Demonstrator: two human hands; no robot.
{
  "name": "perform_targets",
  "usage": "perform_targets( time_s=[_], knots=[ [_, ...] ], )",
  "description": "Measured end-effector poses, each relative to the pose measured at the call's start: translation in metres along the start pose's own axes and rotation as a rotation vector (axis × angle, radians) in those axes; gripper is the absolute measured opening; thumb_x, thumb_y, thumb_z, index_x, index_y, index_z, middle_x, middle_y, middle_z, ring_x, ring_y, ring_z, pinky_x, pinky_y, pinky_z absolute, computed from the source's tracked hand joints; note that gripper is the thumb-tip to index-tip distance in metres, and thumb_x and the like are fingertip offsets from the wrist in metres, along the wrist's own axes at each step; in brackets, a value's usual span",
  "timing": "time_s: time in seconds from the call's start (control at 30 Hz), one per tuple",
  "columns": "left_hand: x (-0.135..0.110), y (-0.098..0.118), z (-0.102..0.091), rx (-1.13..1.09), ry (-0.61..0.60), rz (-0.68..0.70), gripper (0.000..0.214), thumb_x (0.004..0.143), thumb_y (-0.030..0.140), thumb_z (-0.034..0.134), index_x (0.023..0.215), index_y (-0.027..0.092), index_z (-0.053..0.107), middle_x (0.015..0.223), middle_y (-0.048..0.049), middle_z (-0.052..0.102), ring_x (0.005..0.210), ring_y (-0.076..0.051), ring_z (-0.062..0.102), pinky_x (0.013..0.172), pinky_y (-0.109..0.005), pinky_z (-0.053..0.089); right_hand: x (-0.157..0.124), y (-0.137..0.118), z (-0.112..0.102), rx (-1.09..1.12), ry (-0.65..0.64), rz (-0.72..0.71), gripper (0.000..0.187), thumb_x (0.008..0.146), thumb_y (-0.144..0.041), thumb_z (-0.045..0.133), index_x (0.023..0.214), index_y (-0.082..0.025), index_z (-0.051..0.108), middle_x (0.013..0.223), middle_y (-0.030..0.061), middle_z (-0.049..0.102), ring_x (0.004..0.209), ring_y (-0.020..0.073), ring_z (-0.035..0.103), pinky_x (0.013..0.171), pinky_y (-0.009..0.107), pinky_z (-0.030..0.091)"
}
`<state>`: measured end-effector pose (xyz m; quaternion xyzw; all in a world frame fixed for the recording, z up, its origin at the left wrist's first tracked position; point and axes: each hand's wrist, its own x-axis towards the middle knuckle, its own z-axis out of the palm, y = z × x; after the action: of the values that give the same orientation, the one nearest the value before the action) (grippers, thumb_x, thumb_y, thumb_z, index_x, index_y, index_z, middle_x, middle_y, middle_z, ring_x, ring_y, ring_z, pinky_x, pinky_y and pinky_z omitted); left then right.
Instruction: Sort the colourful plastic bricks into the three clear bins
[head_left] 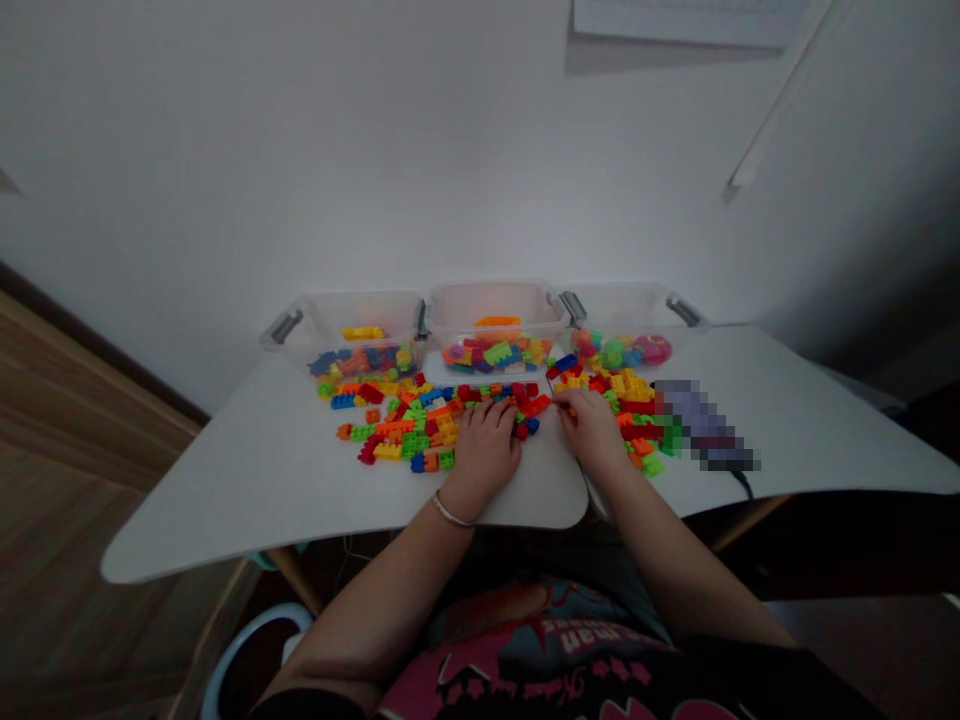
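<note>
My left hand (486, 446) lies palm down over the loose toy building bricks (414, 440), fingers stretched out and slightly apart. A small blue brick (532, 426) sits just right of its fingers. My right hand (589, 426) has thumb and index finger pinched together at the right end of an orange-red brick (535, 406). Whether that brick or something smaller is in the pinch cannot be made out. Beyond the right hand is a second spread of bricks, with yellow ones (630, 385) at the back and dark red ones (642, 432) nearer.
Three clear plastic bins stand along the wall: left (352, 310), middle (491, 300) and right (622, 305), each with colourful pieces inside. A blurred-out object (701, 425) with a cable lies on the right of the white table (247, 480). A seam runs between two tabletops.
</note>
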<state>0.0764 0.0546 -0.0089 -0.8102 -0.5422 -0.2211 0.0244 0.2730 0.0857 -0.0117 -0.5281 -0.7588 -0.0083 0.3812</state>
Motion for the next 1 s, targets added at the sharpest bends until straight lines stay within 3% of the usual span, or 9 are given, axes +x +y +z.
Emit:
perform_targets(
  time_s=[0.13,0.43,0.63,0.83,1.0],
  knots=[
    [0.0,0.001,-0.002,0.0,-0.013,-0.002,0.048,0.085,0.024,0.056,0.132,0.017,0.056,0.14,-0.0088,0.058,0.131,-0.031,0.046,0.112,-0.052,0.034,0.009,0.001,-0.004,0.184,0.144,-0.007,0.021,0.086,-0.018,0.052,0.097,-0.02,0.069,0.103,0.0104,0.071,0.098,0.0247,0.064,0.089,0.044,0.052],
    [0.001,0.001,-0.002,-0.012,-0.018,-0.014,0.048,0.085,0.024,0.055,0.132,0.017,0.056,0.14,-0.0083,0.058,0.132,-0.031,0.046,0.114,-0.052,0.034,0.054,-0.023,-0.033,0.366,0.252,0.162,0.024,0.083,-0.033,0.062,0.103,-0.021,0.066,0.092,0.0061,0.068,0.077,0.0189,0.062,0.077,0.038,0.056],
    [0.001,0.001,-0.002,-0.012,-0.019,-0.013,0.048,0.085,0.025,0.055,0.132,0.018,0.056,0.141,-0.0079,0.057,0.132,-0.031,0.046,0.113,-0.053,0.034,0.1,-0.026,-0.034,0.527,0.373,0.092,0.024,0.084,-0.033,0.058,0.105,-0.022,0.06,0.096,0.005,0.065,0.083,0.0174,0.063,0.081,0.036,0.055],
    [0.0,0.001,-0.002,-0.008,-0.025,-0.012,0.049,0.084,0.025,0.056,0.133,0.018,0.056,0.14,-0.0084,0.058,0.132,-0.032,0.045,0.113,-0.053,0.034,0.129,-0.037,-0.022,0.296,0.242,-0.021,0.016,0.083,-0.027,0.058,0.097,-0.02,0.063,0.096,0.006,0.068,0.09,0.0202,0.061,0.087,0.038,0.05],
    [0.0,0.001,-0.002,-0.006,-0.016,-0.007,0.048,0.085,0.024,0.055,0.133,0.018,0.056,0.14,-0.0082,0.057,0.131,-0.032,0.046,0.112,-0.054,0.034,0.134,-0.038,-0.007,0.164,0.137,0.01,0.015,0.085,-0.025,0.056,0.093,-0.018,0.066,0.094,0.0071,0.069,0.091,0.0216,0.062,0.089,0.037,0.047]
  ],
)
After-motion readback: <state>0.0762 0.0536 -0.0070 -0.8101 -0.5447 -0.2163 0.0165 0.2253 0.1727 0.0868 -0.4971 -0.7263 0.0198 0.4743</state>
